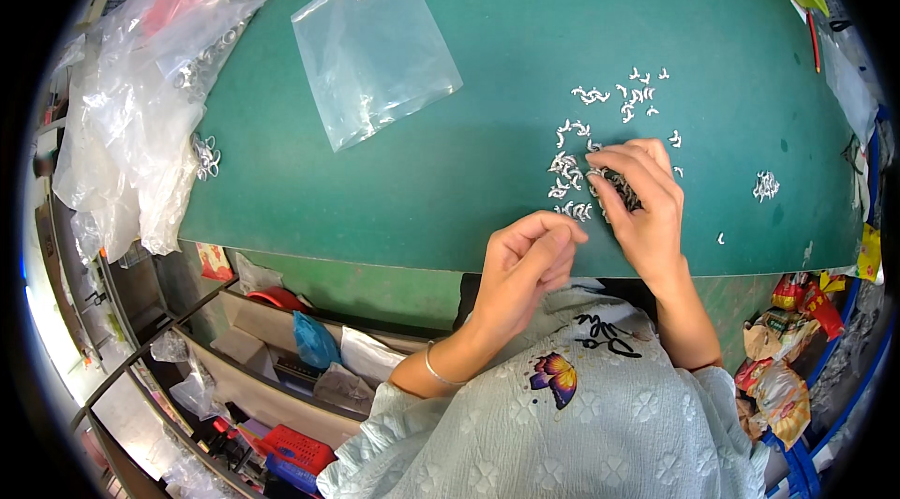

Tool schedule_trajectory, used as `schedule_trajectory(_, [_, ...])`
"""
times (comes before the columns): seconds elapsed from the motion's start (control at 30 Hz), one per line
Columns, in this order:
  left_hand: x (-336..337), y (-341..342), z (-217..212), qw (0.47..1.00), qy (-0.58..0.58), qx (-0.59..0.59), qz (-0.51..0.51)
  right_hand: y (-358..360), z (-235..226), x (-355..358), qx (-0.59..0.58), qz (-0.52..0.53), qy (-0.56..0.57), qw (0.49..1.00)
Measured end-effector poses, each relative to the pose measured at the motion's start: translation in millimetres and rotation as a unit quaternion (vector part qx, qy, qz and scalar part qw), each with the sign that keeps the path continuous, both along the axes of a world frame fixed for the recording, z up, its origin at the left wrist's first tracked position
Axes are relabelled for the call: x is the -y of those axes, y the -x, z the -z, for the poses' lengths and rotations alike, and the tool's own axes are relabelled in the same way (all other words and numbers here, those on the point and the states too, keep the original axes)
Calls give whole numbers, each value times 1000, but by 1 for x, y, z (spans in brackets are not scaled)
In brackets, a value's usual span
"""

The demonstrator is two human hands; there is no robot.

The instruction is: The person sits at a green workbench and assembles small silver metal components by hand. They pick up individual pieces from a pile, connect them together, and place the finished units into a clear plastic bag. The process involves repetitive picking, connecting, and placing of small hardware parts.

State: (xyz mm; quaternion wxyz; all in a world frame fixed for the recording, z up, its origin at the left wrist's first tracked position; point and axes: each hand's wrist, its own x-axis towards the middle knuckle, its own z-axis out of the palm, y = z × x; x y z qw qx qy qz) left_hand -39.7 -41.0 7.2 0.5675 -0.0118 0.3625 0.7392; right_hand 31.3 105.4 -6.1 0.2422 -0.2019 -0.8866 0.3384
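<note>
My left hand is closed near the table's front edge, fingers curled and thumb pressed against them. Anything held in it is too small or hidden to make out. To its right, my right hand curves thumb and fingers around a dark-looking heap of small curved metal pieces, partly hidden beneath the palm. Similar silver pieces lie loose just left of its fingertips. Farther back, a scatter of the same small pieces is spread on the green tabletop.
A clear plastic bag with silver pieces by its far end lies at back left. Crumpled plastic bags and metal rings are at far left. A small pile sits at right. Below the table is an open drawer.
</note>
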Motion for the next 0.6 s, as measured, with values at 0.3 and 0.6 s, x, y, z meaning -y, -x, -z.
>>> schedule_trajectory(0.3, [1, -1, -1, 999, 33, -20, 3, 18, -2, 9, 19, -8, -41, 999])
schedule_trajectory(0.6, [-3, -4, 4, 997, 68, -44, -19, -11, -25, 13, -93, -31, 243, 965])
